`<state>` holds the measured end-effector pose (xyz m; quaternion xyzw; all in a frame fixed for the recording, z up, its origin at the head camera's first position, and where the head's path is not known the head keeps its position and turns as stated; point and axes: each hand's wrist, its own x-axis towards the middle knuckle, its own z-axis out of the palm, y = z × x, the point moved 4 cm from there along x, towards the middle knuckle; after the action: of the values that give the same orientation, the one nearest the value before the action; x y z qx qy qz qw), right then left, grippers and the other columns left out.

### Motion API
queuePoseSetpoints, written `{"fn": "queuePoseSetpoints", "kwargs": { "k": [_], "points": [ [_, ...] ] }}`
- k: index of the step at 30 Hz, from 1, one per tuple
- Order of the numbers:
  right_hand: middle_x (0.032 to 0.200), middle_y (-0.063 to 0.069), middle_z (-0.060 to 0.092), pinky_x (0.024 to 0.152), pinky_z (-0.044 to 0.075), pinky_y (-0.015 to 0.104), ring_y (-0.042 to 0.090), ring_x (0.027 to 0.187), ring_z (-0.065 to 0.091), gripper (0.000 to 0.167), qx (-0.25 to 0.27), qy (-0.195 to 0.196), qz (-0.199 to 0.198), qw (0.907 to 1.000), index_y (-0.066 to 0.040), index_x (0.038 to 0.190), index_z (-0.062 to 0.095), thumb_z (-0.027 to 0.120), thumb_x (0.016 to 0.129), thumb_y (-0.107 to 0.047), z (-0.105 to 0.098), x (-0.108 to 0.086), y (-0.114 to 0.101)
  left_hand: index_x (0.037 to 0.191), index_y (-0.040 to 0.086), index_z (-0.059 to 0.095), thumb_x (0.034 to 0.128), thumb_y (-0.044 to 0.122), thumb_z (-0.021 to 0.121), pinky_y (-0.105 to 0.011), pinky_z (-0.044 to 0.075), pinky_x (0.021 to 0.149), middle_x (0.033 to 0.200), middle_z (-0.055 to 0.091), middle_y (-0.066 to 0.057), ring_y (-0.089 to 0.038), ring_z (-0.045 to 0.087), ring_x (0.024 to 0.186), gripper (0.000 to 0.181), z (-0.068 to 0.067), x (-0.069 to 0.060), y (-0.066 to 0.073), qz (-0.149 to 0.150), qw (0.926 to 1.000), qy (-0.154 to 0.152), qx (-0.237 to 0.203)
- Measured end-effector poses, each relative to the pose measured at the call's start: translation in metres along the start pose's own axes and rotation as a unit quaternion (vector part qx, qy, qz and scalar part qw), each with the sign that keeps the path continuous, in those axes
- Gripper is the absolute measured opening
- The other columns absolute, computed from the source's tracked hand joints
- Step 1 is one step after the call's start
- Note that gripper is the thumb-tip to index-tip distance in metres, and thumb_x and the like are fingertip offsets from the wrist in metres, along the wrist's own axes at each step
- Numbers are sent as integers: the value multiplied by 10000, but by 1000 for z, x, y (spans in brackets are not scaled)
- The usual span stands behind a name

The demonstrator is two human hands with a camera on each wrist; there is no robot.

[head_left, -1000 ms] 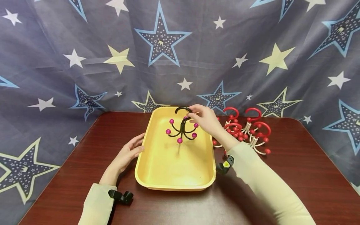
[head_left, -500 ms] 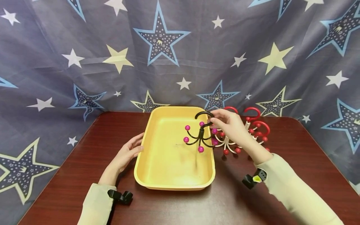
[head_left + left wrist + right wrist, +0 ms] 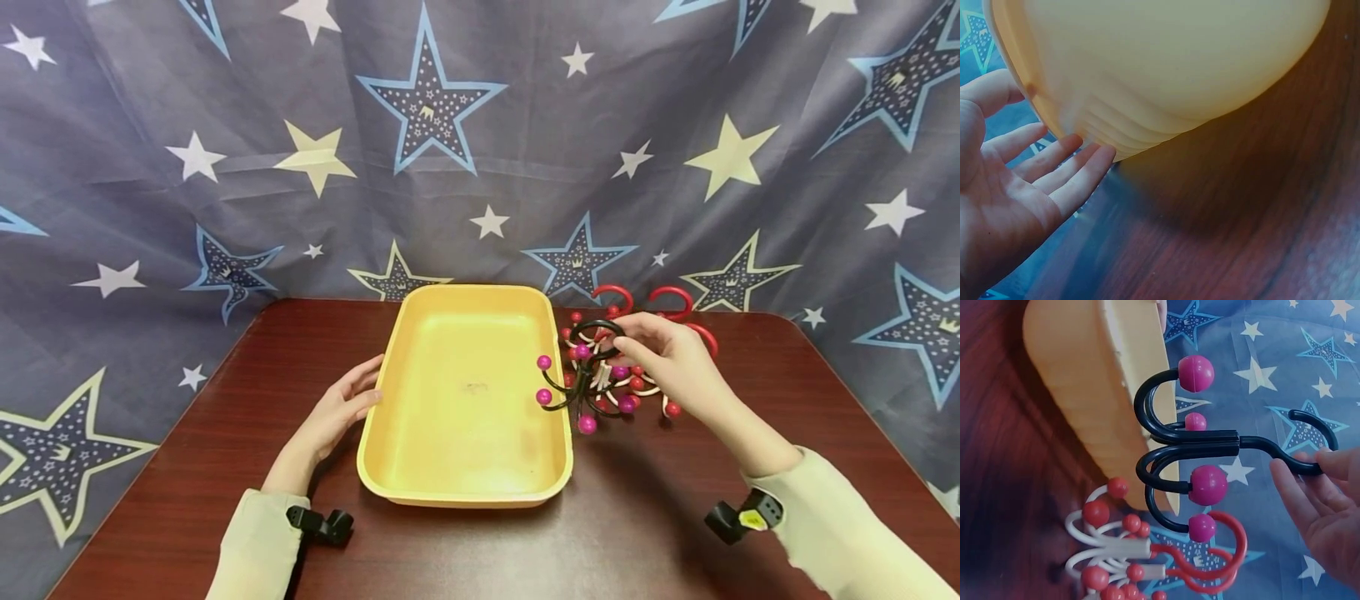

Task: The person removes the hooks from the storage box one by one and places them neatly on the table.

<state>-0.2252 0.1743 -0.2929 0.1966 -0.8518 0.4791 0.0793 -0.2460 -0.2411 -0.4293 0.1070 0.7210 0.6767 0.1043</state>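
My right hand (image 3: 678, 362) pinches the curved top hook of a black multi-hook hanger (image 3: 587, 379), whose curved arms end in magenta balls. The hanger is in the air at the tray's right rim, over the red-and-white hangers. In the right wrist view, the black hanger (image 3: 1210, 442) appears sideways, with the fingers (image 3: 1294, 494) on its hook. My left hand (image 3: 333, 417) holds the left rim of a yellow tray (image 3: 465, 442). In the left wrist view, its thumb lies at the rim and its fingers (image 3: 1085, 178) touch the outer wall.
Several red-and-white multi-hook hangers (image 3: 1119, 549) stand together right of the tray, partly hidden by the right hand and black hanger. All rest on a dark red wooden table (image 3: 300, 333). A star-patterned cloth (image 3: 480, 133) hangs behind it.
My right hand has carried the black hanger rightward and nearer to me, from over the middle of the tray to its right rim. The left hand and tray hold their place.
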Motion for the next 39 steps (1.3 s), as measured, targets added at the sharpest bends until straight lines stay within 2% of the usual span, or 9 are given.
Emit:
{"fn": "queuePoseSetpoints", "kwargs": {
  "k": [4, 7, 12, 20, 28, 33, 39],
  "points": [
    [965, 226, 636, 623, 527, 219, 128, 724, 679, 270, 6, 94, -43, 9999, 39, 1123, 569, 568, 891, -98, -8, -9, 4, 1446, 109, 223, 921, 139, 516, -233, 478, 836, 1437, 292, -206, -132, 527, 1121, 602, -1, 1, -1, -21, 10000, 7, -11],
    [951, 230, 636, 616, 531, 238, 130, 715, 679, 253, 101, 126, -56, 9999, 38, 1110, 576, 567, 889, -84, -12, -16, 7, 1448, 112, 217, 922, 140, 515, -235, 476, 842, 1441, 289, -200, -145, 516, 1139, 605, -1, 1, -1, -44, 10000, 5, -32],
    [948, 235, 643, 582, 528, 240, 55, 712, 665, 249, 102, 67, 35, 9999, 36, 1112, 575, 565, 889, -76, -14, -25, 14, 1448, 120, 218, 926, 121, 500, -233, 477, 842, 1445, 289, -188, -144, 515, 1142, 594, -1, 0, 0, -86, 10000, 40, -23],
    [966, 200, 658, 553, 502, 193, 6, 685, 650, 241, -480, 96, 204, 9986, 4, 1097, 597, 587, 878, -97, -13, -38, 27, 1450, 122, 215, 926, 127, 500, -232, 477, 841, 1446, 293, -178, -145, 513, 1144, 596, -1, -1, 0, -107, 9999, 54, 0],
    [967, 231, 648, 591, 522, 222, 71, 708, 666, 235, -82, -27, 180, 9998, 42, 1083, 593, 582, 875, -65, -4, -45, 44, 1446, 128, 226, 926, 132, 502, -226, 474, 843, 1446, 293, -180, -167, 504, 1158, 590, -3, -2, 0, -113, 9999, 66, 2],
    [955, 210, 648, 582, 513, 215, 85, 701, 670, 212, -306, 43, 113, 9995, 32, 1058, 605, 593, 863, -49, 1, -49, 53, 1447, 127, 224, 927, 129, 499, -228, 475, 844, 1445, 298, -175, -182, 497, 1171, 588, -2, -2, 0, -129, 9999, 62, 10],
    [945, 219, 643, 603, 516, 198, 62, 703, 662, 224, -80, 86, 108, 9999, 49, 1076, 595, 580, 863, -17, 4, -52, 58, 1446, 112, 222, 926, 115, 495, -232, 477, 843, 1440, 300, -187, -192, 502, 1165, 588, -2, -3, 0, -100, 9999, 89, 18]
  ]
}}
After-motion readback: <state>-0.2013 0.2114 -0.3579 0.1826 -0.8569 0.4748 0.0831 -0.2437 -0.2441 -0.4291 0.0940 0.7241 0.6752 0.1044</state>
